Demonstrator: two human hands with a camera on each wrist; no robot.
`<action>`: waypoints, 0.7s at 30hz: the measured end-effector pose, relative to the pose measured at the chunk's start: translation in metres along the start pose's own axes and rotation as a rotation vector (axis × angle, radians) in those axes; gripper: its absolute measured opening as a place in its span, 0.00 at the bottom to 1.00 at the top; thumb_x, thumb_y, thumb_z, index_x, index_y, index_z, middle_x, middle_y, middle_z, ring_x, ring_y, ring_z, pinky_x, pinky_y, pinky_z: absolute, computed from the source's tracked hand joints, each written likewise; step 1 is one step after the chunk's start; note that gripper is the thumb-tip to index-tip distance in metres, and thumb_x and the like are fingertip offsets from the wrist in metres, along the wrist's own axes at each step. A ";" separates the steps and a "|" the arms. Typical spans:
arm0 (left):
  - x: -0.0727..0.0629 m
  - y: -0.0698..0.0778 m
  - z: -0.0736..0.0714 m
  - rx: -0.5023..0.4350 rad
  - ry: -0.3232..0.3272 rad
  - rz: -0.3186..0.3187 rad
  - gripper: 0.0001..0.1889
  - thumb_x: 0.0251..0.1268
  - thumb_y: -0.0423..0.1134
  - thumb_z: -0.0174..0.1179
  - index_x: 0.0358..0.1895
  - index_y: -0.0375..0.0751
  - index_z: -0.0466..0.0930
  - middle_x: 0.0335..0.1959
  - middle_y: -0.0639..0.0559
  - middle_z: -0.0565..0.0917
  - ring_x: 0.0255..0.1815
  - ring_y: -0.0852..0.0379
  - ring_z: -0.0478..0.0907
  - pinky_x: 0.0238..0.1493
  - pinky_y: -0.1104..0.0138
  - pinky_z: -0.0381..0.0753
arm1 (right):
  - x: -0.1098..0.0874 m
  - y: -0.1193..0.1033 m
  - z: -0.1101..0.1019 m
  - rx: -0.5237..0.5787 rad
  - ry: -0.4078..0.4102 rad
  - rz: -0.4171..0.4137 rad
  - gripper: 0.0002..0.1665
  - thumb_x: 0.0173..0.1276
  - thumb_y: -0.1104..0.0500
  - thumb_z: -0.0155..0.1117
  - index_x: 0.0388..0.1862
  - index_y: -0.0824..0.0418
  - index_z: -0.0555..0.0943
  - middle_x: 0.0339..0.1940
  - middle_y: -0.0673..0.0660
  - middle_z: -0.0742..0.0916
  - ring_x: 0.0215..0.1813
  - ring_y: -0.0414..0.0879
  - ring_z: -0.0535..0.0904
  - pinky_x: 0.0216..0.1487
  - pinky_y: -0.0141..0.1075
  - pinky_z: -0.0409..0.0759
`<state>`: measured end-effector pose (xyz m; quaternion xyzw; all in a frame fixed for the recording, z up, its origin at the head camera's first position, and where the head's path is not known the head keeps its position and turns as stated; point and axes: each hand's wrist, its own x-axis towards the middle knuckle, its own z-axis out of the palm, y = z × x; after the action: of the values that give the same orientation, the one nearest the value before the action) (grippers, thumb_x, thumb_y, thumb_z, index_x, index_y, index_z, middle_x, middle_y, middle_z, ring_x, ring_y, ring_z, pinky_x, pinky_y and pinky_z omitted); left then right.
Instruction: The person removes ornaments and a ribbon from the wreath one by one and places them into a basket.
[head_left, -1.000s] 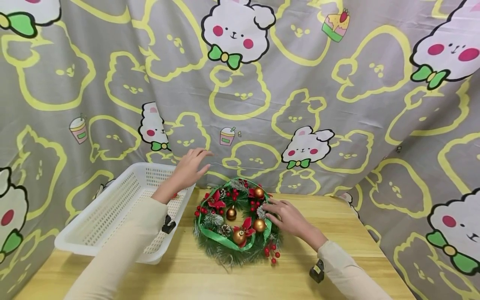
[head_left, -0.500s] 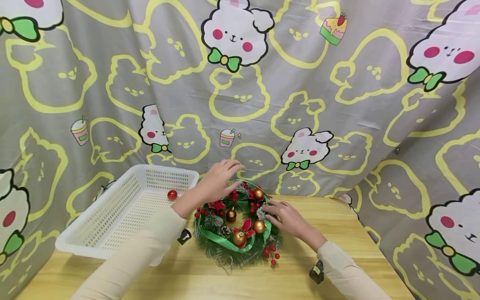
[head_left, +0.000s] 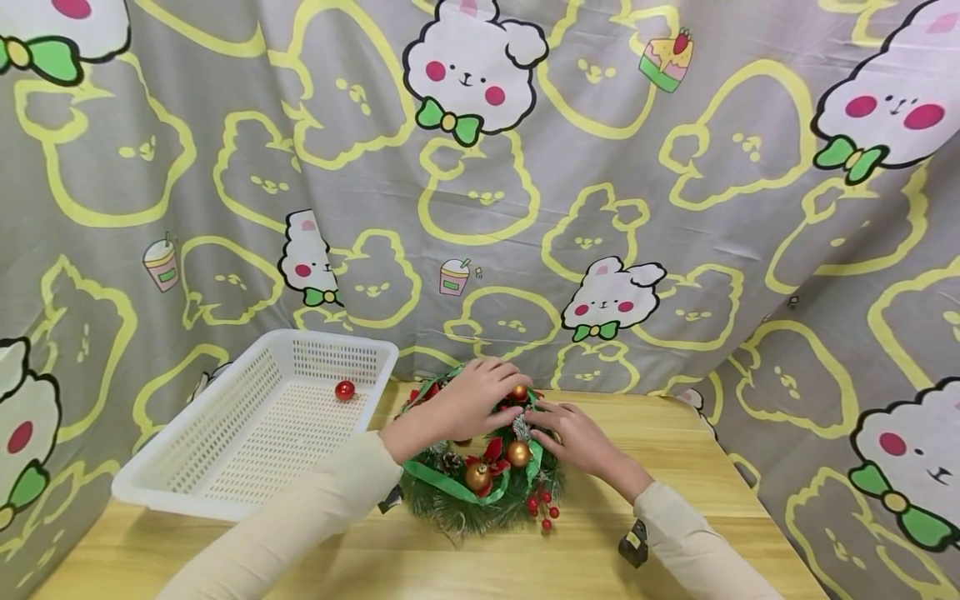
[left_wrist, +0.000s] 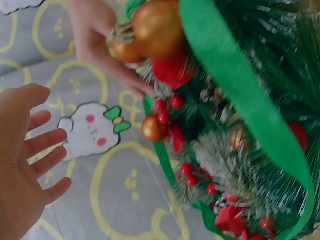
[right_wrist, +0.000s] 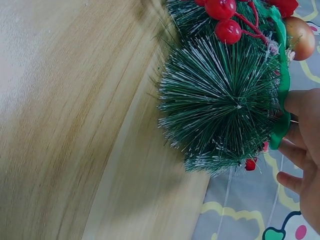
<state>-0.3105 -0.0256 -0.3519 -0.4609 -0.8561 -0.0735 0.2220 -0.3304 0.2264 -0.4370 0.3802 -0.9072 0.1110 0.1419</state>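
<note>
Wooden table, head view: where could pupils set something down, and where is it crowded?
Bare table: in front of the wreath, between left sleeve and right sleeve; from the right hand across to the curtain. The basket is bare left of its red ball. Crowded: the wreath's right side, where the left hand and right hand sit close among gold baubles.

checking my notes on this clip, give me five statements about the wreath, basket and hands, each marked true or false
1. A red ball lies in the white basket. True.
2. The left hand is inside the basket. False: the left hand is over the wreath.
3. The wreath rests on the table. True.
4. The wreath's ribbon is blue. False: the ribbon is green.
5. The right hand is at the wreath's right side. True.
</note>
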 end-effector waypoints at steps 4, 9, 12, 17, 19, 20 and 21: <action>-0.002 0.007 0.010 0.033 -0.013 0.042 0.20 0.76 0.50 0.58 0.65 0.50 0.77 0.60 0.53 0.81 0.63 0.51 0.76 0.66 0.53 0.75 | -0.001 0.000 0.001 -0.013 0.007 -0.007 0.22 0.76 0.54 0.63 0.65 0.58 0.82 0.65 0.60 0.84 0.70 0.58 0.78 0.65 0.60 0.75; -0.004 0.014 0.021 0.044 -0.041 0.059 0.22 0.75 0.53 0.58 0.66 0.52 0.76 0.59 0.56 0.81 0.60 0.54 0.75 0.62 0.56 0.74 | -0.002 0.001 0.002 -0.035 0.013 -0.003 0.22 0.75 0.54 0.64 0.64 0.58 0.83 0.67 0.61 0.83 0.68 0.57 0.80 0.65 0.58 0.76; -0.006 0.018 0.026 0.058 -0.070 0.071 0.23 0.75 0.55 0.57 0.66 0.52 0.76 0.58 0.57 0.81 0.59 0.54 0.74 0.61 0.57 0.74 | -0.002 0.001 0.002 -0.038 0.013 0.010 0.20 0.74 0.54 0.65 0.62 0.57 0.84 0.66 0.63 0.84 0.67 0.58 0.80 0.65 0.58 0.76; -0.009 0.024 0.034 0.097 -0.113 0.093 0.23 0.74 0.57 0.58 0.65 0.52 0.77 0.57 0.58 0.81 0.58 0.55 0.74 0.62 0.56 0.74 | -0.002 0.001 0.001 -0.023 0.007 0.011 0.18 0.74 0.54 0.65 0.60 0.57 0.85 0.64 0.64 0.85 0.68 0.60 0.79 0.67 0.59 0.74; -0.010 0.026 0.037 0.104 -0.126 0.094 0.22 0.73 0.57 0.58 0.63 0.53 0.77 0.56 0.58 0.81 0.58 0.56 0.74 0.62 0.56 0.75 | -0.002 0.001 0.001 -0.020 0.006 0.000 0.19 0.75 0.54 0.64 0.61 0.58 0.84 0.63 0.64 0.85 0.68 0.59 0.79 0.67 0.59 0.74; -0.010 0.027 0.038 0.109 -0.132 0.093 0.21 0.73 0.57 0.58 0.62 0.53 0.78 0.57 0.59 0.81 0.58 0.56 0.74 0.63 0.56 0.75 | -0.002 0.001 0.001 -0.023 0.008 -0.007 0.20 0.75 0.54 0.64 0.62 0.58 0.84 0.63 0.63 0.85 0.68 0.59 0.79 0.67 0.59 0.74; -0.010 0.028 0.039 0.116 -0.140 0.091 0.21 0.73 0.57 0.58 0.62 0.54 0.78 0.57 0.59 0.81 0.58 0.56 0.74 0.63 0.56 0.75 | -0.002 0.001 0.001 -0.026 0.008 -0.011 0.21 0.75 0.54 0.64 0.63 0.58 0.83 0.63 0.64 0.85 0.68 0.59 0.79 0.67 0.59 0.74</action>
<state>-0.2947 -0.0047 -0.3933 -0.4896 -0.8506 0.0186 0.1909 -0.3298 0.2280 -0.4387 0.3828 -0.9059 0.1002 0.1509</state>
